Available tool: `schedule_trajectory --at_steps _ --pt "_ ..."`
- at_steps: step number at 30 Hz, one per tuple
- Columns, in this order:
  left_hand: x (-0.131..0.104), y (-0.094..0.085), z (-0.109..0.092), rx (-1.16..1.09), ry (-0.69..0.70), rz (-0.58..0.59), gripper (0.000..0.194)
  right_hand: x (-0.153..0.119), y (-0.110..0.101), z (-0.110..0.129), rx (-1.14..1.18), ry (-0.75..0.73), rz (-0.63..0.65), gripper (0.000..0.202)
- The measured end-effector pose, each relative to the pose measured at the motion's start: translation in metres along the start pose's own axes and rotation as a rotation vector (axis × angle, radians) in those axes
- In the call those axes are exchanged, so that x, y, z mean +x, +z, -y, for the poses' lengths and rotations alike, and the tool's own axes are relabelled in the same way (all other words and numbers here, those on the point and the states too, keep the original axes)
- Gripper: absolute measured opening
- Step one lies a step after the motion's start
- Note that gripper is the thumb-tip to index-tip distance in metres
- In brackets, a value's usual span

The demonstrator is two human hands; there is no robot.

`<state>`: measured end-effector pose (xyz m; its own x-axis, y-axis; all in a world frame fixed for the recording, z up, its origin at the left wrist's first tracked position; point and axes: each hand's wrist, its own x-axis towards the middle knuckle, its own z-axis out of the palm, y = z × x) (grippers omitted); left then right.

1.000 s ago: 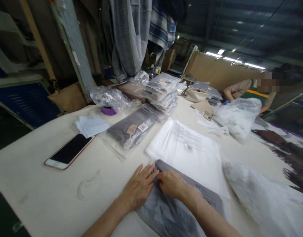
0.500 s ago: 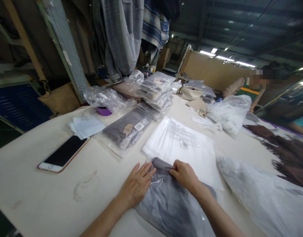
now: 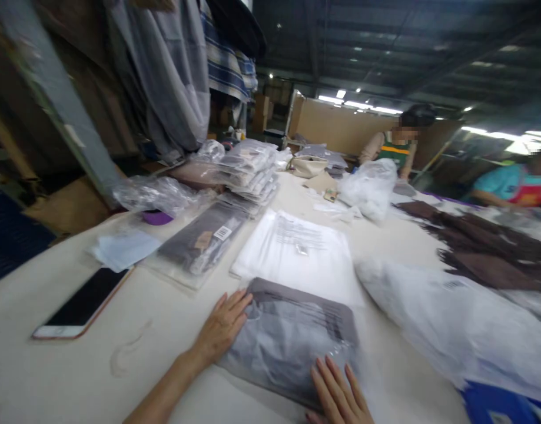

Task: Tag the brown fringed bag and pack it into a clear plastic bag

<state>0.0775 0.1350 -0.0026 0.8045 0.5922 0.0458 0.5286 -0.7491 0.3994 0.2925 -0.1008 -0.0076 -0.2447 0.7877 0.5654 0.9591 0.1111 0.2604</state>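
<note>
Head view: my right hand (image 3: 336, 391), fingers spread, lies flat on the near edge of the grey bagged garment (image 3: 292, 338) on the counter (image 3: 164, 359); my left hand (image 3: 221, 327), also flat, presses its left edge. I'd sweep outward evenly, pushing air out before sealing.

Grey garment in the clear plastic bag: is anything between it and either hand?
Nothing visible. The left hand lies flat on the far-left corner of the grey garment in the clear plastic bag, and the right hand rests flat on its near edge. Both touch the bag directly.
</note>
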Motion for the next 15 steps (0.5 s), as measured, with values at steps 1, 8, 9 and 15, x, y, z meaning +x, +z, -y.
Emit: schedule_trajectory --at_steps 1,8,9,15 --pt "0.001 0.003 0.003 -0.001 0.005 -0.021 0.043 -0.001 -0.009 -0.002 -0.033 0.02 0.02 0.053" --pt "0.008 0.006 0.009 -0.027 0.034 -0.1 0.043 0.012 -0.006 -0.012 0.009 0.303 0.142 0.071" --pt "0.006 0.004 0.009 -0.067 0.007 -0.122 0.044 0.009 -0.006 -0.013 0.052 0.34 0.138 0.067" --pt "-0.05 -0.013 0.002 -0.389 -0.38 -0.536 0.044 -0.024 -0.018 0.007 0.067 0.393 -0.001 0.044"
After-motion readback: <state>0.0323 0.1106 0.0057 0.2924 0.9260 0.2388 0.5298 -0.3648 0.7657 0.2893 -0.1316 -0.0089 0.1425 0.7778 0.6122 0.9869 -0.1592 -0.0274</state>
